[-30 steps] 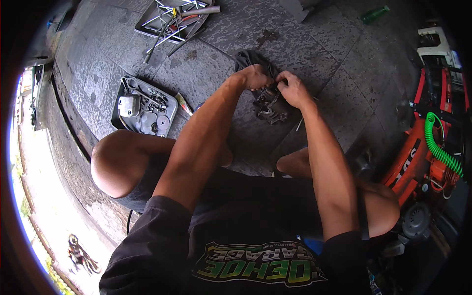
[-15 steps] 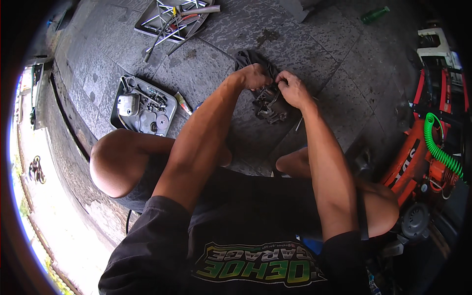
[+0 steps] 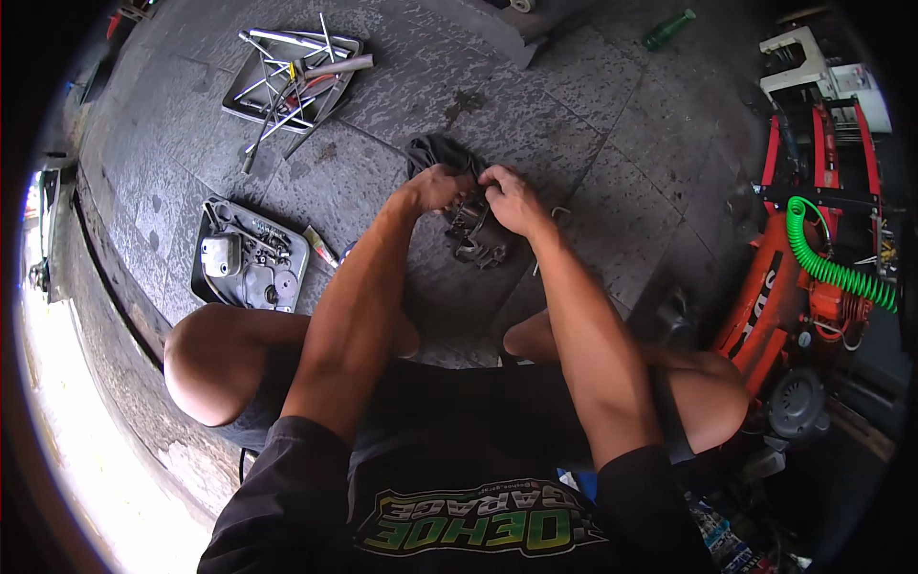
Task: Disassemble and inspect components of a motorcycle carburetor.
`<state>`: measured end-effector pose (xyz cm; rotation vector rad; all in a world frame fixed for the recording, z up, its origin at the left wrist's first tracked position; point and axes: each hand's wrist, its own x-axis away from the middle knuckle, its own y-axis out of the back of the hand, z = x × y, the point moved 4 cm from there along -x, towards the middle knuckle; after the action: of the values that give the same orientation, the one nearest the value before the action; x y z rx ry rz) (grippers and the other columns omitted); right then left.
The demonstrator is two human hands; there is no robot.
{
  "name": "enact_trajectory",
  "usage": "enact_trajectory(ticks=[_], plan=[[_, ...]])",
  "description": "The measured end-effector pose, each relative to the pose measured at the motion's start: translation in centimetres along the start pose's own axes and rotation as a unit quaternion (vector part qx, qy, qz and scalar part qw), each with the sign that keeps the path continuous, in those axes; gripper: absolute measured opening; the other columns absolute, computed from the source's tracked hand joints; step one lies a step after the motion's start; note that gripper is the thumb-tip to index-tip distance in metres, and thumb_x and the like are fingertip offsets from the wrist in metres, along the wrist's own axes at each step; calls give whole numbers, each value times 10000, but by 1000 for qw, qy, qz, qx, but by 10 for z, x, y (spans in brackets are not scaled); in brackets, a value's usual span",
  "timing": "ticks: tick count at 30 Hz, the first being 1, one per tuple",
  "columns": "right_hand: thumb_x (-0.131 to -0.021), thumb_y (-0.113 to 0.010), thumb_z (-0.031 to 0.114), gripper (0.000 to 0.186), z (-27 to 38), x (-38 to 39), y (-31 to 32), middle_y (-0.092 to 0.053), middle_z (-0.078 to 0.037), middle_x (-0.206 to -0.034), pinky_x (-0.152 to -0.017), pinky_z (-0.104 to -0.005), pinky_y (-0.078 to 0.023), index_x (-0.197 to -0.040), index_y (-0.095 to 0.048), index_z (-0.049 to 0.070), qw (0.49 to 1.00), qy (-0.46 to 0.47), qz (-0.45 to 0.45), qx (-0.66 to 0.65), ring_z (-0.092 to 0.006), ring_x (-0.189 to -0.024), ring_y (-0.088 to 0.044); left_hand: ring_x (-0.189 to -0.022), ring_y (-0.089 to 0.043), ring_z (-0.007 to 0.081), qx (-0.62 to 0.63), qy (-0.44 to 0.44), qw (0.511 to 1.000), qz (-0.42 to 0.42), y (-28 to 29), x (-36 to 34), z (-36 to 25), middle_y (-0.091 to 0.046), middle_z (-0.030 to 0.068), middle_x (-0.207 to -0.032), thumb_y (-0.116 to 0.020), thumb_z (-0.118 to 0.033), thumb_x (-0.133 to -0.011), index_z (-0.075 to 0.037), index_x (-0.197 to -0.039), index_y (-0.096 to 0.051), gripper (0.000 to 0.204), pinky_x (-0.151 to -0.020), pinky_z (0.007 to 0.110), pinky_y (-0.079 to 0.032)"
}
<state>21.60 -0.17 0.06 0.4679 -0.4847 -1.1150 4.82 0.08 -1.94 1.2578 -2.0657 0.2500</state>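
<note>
On the paved floor ahead of my knees lies a dark, greasy metal engine part (image 3: 483, 239), with a dark cloth (image 3: 442, 151) under and beyond its far end. My left hand (image 3: 442, 188) closes around the far left side of this part, the fingertips partly hidden. Close beside it, my right hand (image 3: 513, 203) has thumb and fingers pinched together at the part's far end. Whatever is between those fingers is too small to make out.
A tray (image 3: 204, 287) of metal engine parts sits at left, a small tube (image 3: 320, 247) beside it. Farther off is a tray (image 3: 234, 107) of wrenches and other tools. An L-shaped key (image 3: 561, 210) lies right of my hands; a red compressor (image 3: 755, 297) with green coiled hose (image 3: 813, 258) stands right.
The whole view has shifted, so the floor and trays appear lower and farther left. Both hands stay close together at the engine part, with only slight finger movement.
</note>
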Motion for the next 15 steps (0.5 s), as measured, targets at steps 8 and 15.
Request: enact_trajectory(ticks=[8,15], plan=[[-789,-557,46,272,22,3,-7,-616,-181,-1129,-960,-418,-464,-1049,-635,38,999,50,-20,10,-358,-1093,-577,-661,-575,144,198,41,979,-6,-2,4,32,-574,29,-809,-612,-353,-922,-24,-909,-636,330,-570,301,-522],[-819,-645,92,360,46,10,-24,-538,-176,-1268,-1017,-433,-422,-1172,-589,47,991,106,-54,58,-365,-1188,-520,-651,-584,131,138,52,989,-12,10,9,37,-605,33,-791,-627,-369,-893,-39,-945,-664,336,-556,289,-516]])
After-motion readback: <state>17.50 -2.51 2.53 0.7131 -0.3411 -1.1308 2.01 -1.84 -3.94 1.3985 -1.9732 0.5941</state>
